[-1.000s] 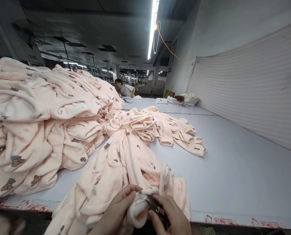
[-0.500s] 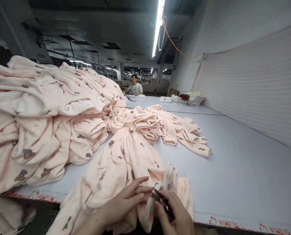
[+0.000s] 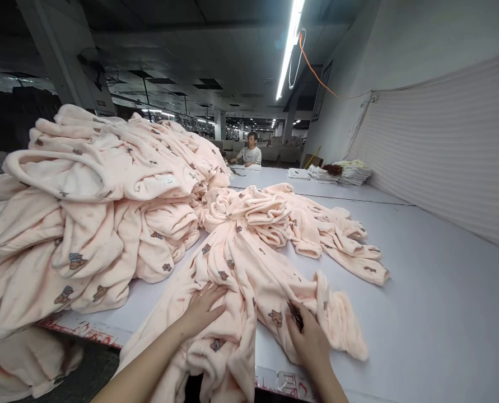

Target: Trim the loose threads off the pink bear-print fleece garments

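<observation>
A pale pink plush garment [image 3: 249,280] printed with small bears lies spread over the table's front edge, its lower part hanging down. Flat on its left part rests my left hand [image 3: 205,313], open, with the fingers partly sunk in the folds. My right hand [image 3: 310,336] is closed round dark thread snips [image 3: 296,317] and lies against the garment's right part, by a bear print. Most of the snips is hidden by my fingers. Just right of that hand, a sleeve-like end [image 3: 345,322] of the cloth lies bunched on the table.
A high heap of similar pink garments [image 3: 119,184] stands at the left. More pink garments [image 3: 333,235] lie behind the spread one. Folded cloth stacks [image 3: 348,172] sit at the far right of the pale table [image 3: 434,313]. A person [image 3: 250,152] is at its far end.
My left hand has moved away from the snips and now lies flat on the garment. My right hand, still holding the snips, has moved forward and right. The garment's right part is spread wider.
</observation>
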The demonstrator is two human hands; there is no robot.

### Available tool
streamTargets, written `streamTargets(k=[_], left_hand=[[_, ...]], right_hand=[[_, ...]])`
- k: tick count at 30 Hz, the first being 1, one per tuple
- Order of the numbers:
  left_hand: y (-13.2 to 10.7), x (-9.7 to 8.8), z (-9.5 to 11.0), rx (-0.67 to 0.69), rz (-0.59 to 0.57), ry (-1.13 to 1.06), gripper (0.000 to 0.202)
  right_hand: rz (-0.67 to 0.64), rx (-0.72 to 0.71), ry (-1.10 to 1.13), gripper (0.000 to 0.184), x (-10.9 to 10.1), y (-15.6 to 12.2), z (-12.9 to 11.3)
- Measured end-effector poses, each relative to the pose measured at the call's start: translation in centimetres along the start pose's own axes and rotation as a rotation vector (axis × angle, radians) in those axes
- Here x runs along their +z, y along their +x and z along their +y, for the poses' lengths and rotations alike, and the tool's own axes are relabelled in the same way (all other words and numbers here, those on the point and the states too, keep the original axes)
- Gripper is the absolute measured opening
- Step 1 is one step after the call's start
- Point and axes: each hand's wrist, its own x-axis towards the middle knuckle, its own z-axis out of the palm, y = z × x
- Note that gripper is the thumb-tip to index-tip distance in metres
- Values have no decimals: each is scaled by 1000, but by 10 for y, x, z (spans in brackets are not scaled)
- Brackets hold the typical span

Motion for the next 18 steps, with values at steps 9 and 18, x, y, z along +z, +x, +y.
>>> streamTargets(k=[9,18], left_hand=[[31,-7,14,139,107,-36,29],[-57,-38,21,133,385,205,25]], right_hand=[[-8,-196,103,32,34,-57,-34],[-22,101,483,41,6,-84,8]])
